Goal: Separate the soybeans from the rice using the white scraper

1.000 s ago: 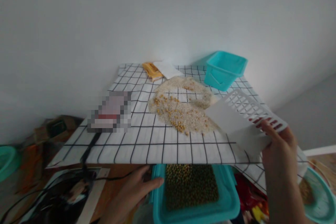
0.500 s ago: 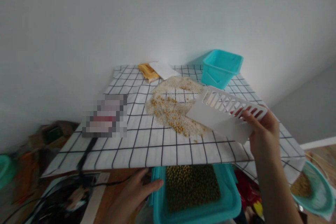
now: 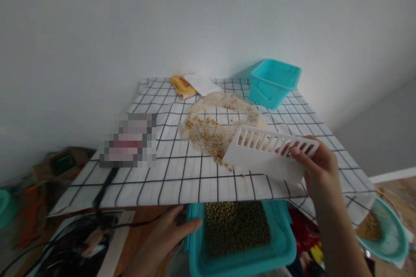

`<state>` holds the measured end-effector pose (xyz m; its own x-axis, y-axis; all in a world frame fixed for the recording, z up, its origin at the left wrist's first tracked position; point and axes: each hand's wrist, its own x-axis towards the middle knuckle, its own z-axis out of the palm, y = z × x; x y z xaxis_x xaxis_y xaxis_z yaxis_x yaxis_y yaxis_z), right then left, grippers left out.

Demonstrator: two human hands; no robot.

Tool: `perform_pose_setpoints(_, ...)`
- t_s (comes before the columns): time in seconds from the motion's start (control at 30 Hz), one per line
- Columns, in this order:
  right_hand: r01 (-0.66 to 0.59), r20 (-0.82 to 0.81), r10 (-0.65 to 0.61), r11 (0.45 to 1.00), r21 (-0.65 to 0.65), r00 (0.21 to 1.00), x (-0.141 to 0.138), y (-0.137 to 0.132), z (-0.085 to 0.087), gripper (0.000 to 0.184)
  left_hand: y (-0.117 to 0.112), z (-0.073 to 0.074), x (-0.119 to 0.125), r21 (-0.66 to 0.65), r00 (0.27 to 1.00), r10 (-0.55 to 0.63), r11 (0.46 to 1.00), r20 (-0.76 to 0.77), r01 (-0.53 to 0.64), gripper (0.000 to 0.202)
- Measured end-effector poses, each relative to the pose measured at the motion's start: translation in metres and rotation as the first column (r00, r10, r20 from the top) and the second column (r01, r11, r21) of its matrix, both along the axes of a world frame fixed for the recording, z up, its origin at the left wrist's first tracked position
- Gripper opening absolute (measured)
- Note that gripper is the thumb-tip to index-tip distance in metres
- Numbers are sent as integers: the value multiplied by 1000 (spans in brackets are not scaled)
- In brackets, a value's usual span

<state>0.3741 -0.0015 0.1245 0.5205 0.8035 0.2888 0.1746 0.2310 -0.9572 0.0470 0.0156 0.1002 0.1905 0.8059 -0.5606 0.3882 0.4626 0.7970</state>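
Observation:
My right hand (image 3: 317, 172) grips a white slotted plastic scoop (image 3: 265, 156) by its right end, its flat edge low on the checked tablecloth (image 3: 169, 173) at the near side of a pile of rice mixed with yellow beans (image 3: 216, 125). My left hand (image 3: 164, 238) rests with its fingers against the left rim of a teal tray (image 3: 240, 264) filled with greenish beans, just below the table's front edge.
An empty teal tub (image 3: 273, 82) stands at the back right of the table. An orange packet (image 3: 182, 86) and a white paper (image 3: 203, 84) lie at the back. A blurred-out patch sits at left. A teal bowl (image 3: 386, 236) with grains is at lower right; cables lie at lower left.
My right hand has carried the scoop leftward and down from the table's right side to the near edge of the grain pile. My left hand stays on the tray.

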Motion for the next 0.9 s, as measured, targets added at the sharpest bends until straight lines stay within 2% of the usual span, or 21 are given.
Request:
perform_pose_setpoints(0.27, -19, 12, 19, 1000, -17, 1000, 2, -5, -2, 18, 2, 3, 2, -16, 999, 30, 999, 41, -29, 34)
perform_pose_setpoints(0.5, -35, 19, 36, 998, -52, 999, 2, -8, -5, 20, 7, -2, 1, -31, 1000, -22, 999, 5, 23, 31)
perform_pose_setpoints(0.67, -16, 33, 17, 999, -39, 999, 2, -8, -5, 21, 3, -2, -1, -9, 1000, -13, 1000, 19, 13, 30)
perform_pose_setpoints(0.9, -65, -16, 64, 995, -73, 998, 4, -12, -8, 18, 7, -8, -1, -19, 999, 2, 1000, 51, -1, 30)
